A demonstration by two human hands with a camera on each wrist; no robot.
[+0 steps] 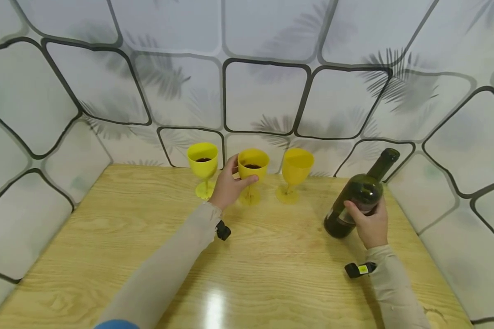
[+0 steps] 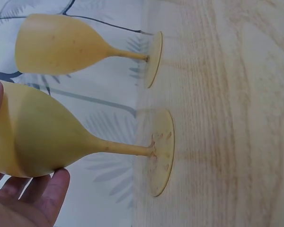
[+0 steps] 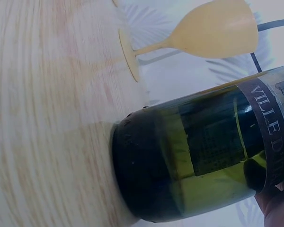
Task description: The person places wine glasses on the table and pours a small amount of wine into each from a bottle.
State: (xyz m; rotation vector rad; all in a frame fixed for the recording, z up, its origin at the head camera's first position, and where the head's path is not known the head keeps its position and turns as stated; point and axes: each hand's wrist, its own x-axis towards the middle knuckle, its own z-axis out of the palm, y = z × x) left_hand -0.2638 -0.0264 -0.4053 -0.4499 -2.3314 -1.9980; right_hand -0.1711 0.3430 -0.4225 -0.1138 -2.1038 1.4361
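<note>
Near far edge of desk (image 1: 271, 256), my L hand (image 1: 227, 185) curled round a goblet (image 1: 260, 170) (prob. light); R hand (image 1: 372, 225) gripped a bottle (image 1: 356, 187), likely hvy, slick, best held mid-body.

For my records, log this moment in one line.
left hand: holds middle cup; right hand: grips bottle; dark liquid: left cup, middle cup; right cup: not held

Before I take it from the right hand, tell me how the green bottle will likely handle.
The green bottle would probably roll if laid down, since its body is round. Its shiny, see-through wall looks like glass, so it may break if dropped. Pushed near its slim neck, it could tip, being tall for its width.
</note>
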